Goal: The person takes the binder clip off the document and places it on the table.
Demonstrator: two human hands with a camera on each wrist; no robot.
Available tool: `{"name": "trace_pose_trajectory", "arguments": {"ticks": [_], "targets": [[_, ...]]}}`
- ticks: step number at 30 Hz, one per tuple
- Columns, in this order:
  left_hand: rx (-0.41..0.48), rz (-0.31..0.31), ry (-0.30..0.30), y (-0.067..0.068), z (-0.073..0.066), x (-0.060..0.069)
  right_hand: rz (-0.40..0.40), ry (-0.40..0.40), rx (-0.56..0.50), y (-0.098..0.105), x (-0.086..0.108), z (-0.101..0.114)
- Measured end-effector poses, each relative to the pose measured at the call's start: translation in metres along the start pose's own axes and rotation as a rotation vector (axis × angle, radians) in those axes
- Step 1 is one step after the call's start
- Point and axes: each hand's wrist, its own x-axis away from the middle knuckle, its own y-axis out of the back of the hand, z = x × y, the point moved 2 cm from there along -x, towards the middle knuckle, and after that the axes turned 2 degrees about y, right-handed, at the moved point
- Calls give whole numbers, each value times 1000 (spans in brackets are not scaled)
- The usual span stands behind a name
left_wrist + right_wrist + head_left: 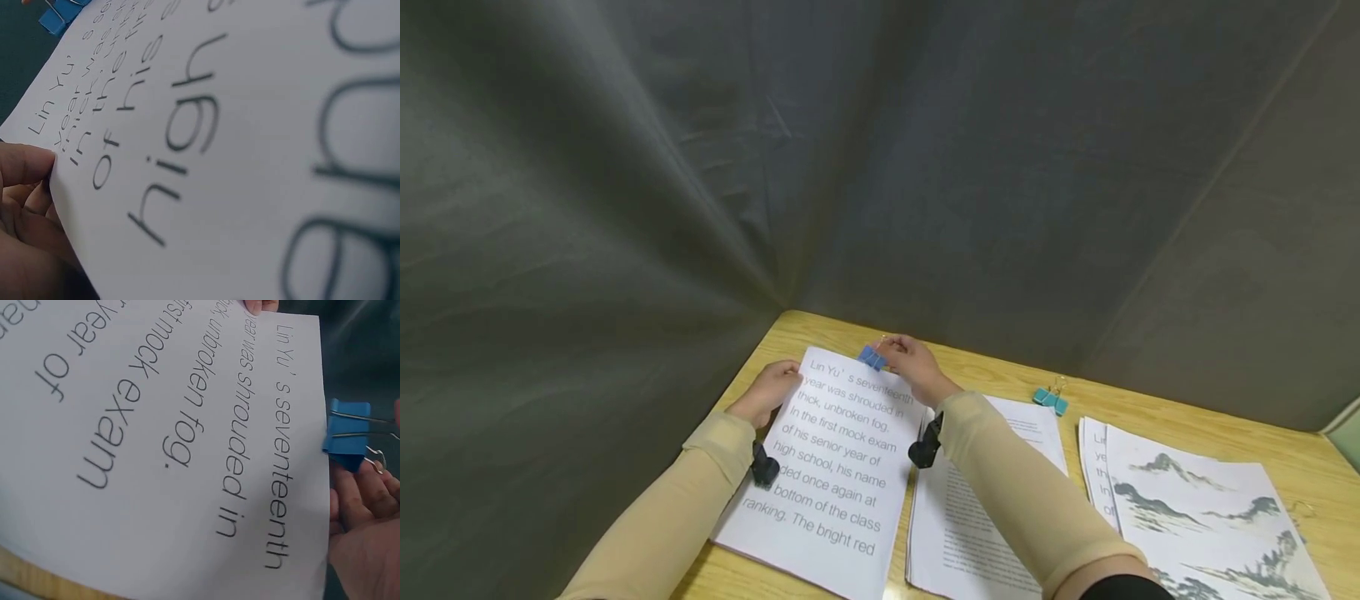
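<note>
A stack of white paper in large print (pixel 842 442) is tilted up at its top end, in the middle of the head view. My left hand (pixel 769 390) pinches its upper left edge; in the left wrist view the thumb lies on the top sheet. At the stack's top edge sits a blue binder clip (pixel 872 357), held by its wire handles in my right hand (pixel 916 367). In the right wrist view the clip (pixel 348 428) meets the paper's edge, with fingers (pixel 369 494) behind it. How deep the clip bites is hard to see.
Right of the stack lie small-print sheets (pixel 970 508), partly under my right forearm. A teal binder clip (pixel 1050 401) stands on the wooden table (pixel 992 367). Further right, a landscape painting sheet (pixel 1210 517) overlaps large-print pages (pixel 1094 467). A dark curtain (pixel 940 208) hangs behind.
</note>
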Motion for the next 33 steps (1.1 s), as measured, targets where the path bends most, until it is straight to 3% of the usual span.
{"name": "trace_pose_trajectory", "arguments": {"ticks": [6,13,20,33], "targets": [[1,3,11,-1,1,0,-106,29,-87,8,1,-1],[-4,-11,31,0,0,-3,-172,-6,-65,23,2,-9],[12,-12,64,1,5,-1,-192,-48,-94,31,0,-20],[2,-28,74,-4,6,-1,-188,-116,-48,36,-7,-38]]}}
